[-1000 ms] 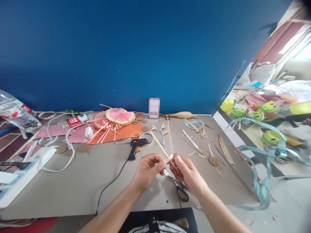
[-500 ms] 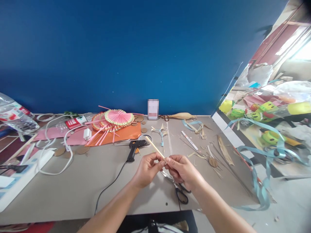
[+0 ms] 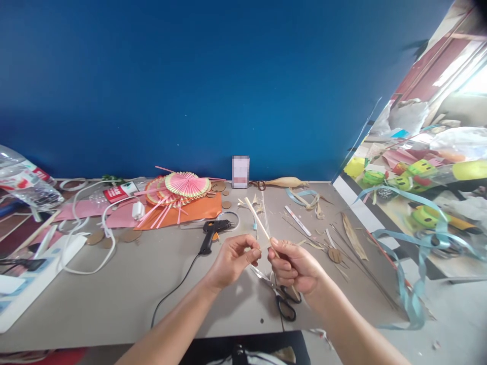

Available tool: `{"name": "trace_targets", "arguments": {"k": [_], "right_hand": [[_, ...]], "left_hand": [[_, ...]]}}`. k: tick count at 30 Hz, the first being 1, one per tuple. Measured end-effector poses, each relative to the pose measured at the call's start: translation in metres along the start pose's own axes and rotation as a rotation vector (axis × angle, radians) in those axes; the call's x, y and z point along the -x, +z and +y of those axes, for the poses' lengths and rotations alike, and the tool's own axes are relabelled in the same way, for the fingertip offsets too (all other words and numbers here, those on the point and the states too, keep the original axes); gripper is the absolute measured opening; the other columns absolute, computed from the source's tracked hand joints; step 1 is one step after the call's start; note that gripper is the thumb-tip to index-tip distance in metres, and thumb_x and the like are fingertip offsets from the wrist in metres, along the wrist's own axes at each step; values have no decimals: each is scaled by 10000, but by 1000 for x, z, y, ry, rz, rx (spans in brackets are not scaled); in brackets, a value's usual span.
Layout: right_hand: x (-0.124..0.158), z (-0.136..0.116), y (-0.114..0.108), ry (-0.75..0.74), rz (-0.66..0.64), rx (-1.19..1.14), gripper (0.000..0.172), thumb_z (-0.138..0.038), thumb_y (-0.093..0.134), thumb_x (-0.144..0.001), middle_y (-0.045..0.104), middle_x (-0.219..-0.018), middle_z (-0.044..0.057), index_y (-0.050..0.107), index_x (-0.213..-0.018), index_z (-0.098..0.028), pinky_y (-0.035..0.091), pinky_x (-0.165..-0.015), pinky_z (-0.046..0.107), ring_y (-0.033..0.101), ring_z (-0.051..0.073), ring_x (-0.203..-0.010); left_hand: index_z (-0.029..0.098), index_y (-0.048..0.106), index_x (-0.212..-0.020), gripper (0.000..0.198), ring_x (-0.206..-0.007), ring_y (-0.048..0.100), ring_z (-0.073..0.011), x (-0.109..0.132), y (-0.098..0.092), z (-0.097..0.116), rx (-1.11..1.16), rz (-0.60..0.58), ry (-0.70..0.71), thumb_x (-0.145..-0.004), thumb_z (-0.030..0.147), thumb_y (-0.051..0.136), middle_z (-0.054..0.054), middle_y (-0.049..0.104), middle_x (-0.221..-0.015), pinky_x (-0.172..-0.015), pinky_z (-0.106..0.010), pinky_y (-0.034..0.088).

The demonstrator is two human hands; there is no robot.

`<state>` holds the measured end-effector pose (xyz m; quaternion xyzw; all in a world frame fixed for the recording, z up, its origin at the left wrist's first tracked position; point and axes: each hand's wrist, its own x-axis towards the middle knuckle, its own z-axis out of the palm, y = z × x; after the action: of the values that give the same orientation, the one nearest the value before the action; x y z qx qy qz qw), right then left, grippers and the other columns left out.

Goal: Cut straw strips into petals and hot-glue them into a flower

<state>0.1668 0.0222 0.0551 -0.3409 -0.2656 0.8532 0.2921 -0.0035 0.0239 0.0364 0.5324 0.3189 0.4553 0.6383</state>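
Note:
My right hand is closed around a thin pale wooden stick. The stick slants up and to the left out of the fist, and its lower end comes out below. Just left of it, my left hand pinches a thin pale strand that stretches across to the stick. How the strand is fixed there is hidden by my right fingers. Under my hands lie scissors with black handles, their blades pointing up and left.
A black glue gun with its cord lies left of my hands, beside a tape roll. Folded paper fans sit on orange paper. A white marker, dry husks and blue ribbon are to the right.
My hands have drawn slightly apart. The stick has swung more upright and now sits in my right fist, with the thin strand showing between the hands.

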Motion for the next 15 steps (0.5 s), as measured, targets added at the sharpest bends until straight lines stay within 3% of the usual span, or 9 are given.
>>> {"name": "trace_targets", "arguments": {"k": [5,7,12,15], "right_hand": [[3,-9,-4,-343,254,-1,307,-441,599,-691,272,-405,-120,457,-644,-173,92,-325,167,127,16,-319],[2,-4,0,-395,304,193,311,-449,600,-694,335,-446,-98,480,-683,-162,127,-357,176,204,24,-353],[-1,18,16,-525,245,672,309,-432,612,-690,428,-540,-49,468,-686,-159,225,-442,196,334,62,-476],[-1,24,20,-574,374,850,292,-436,560,-730,406,-526,-48,472,-659,-167,235,-454,206,325,74,-485]], "left_hand": [[146,568,-646,176,-535,481,-88,5,-4,-7,114,75,-32,-693,304,628,2,528,-586,-522,-219,438],[144,572,-657,171,-526,490,-85,5,-4,-10,115,109,-49,-689,300,635,4,538,-584,-523,-218,436],[134,576,-640,189,-507,483,-74,2,2,-13,68,149,-39,-675,305,648,10,537,-572,-508,-203,423],[132,581,-651,193,-500,479,-68,2,5,-12,15,174,-39,-656,305,665,11,540,-597,-492,-196,413]]}}
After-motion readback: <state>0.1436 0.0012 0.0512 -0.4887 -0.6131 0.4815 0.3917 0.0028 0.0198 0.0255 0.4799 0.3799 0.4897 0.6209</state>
